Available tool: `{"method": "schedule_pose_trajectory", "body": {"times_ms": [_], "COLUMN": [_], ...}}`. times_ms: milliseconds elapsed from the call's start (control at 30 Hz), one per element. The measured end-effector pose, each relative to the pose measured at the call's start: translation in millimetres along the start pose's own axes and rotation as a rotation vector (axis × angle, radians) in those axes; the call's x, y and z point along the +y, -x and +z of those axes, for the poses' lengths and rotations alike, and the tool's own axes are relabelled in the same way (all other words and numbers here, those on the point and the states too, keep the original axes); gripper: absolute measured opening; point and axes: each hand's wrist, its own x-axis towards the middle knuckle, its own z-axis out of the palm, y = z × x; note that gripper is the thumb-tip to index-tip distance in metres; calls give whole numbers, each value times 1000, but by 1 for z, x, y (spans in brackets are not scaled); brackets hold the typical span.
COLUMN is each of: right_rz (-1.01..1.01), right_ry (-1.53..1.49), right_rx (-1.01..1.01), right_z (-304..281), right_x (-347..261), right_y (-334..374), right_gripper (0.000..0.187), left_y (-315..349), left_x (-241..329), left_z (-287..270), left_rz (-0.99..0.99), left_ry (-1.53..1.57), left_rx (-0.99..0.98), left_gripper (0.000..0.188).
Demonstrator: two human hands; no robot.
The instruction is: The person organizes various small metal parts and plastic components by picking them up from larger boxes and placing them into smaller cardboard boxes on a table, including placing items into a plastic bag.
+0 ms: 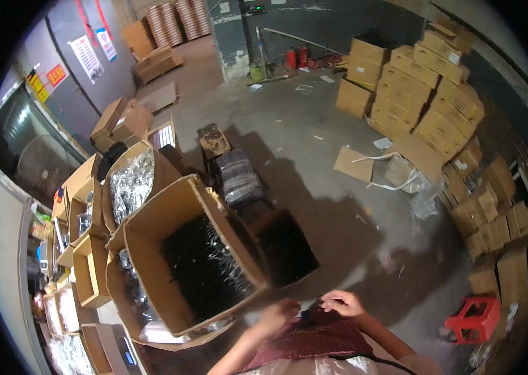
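My left hand (280, 317) is curled in front of my body, just right of a large open cardboard box (145, 256). Opposite it, my right hand (345, 304) has its fingers bent inward as in a pinch. Between the two hands is a small dark patch over my maroon apron (317, 342); what the fingers hold is too small to make out. Many small black pieces (195, 269) fill the bottom of the large box, with thin shiny bits along their right side. Beyond my hands stands a lower open box (286, 250) with a dark inside.
Left: a box of silvery bags (131, 184) and a shallow cardboard tray (91, 275). Ahead: a plastic-wrapped padded seat (239, 178). Right: stacked cartons (407, 87), a flattened cardboard sheet (354, 164) on the floor and a red plastic stool (473, 319).
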Motion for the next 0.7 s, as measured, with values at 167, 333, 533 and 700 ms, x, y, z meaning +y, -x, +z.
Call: {"method": "schedule_pose_trajectory", "body": {"times_ms": [167,333,533,700], "right_rz": [116,-42,84,506], "right_ry": [-49,107,652,1256], "right_rx": [74,-49,-26,-415], "right_z": [-123,-201,-324,-472], "right_x": [-30,-74,-45,-21], "right_y": [-53,-168,-286,-355], "right_gripper": [17,20,23,30], "left_y": [-102,-207,-351,-481], "left_x": [35,68,143,231], "left_z": [36,9,-56,-127], "left_rz": [171,127,-7,43], "left_ry": [131,-249,-176,-371], "left_rx": [-68,119,502,346], "left_gripper": [33,36,38,29]}}
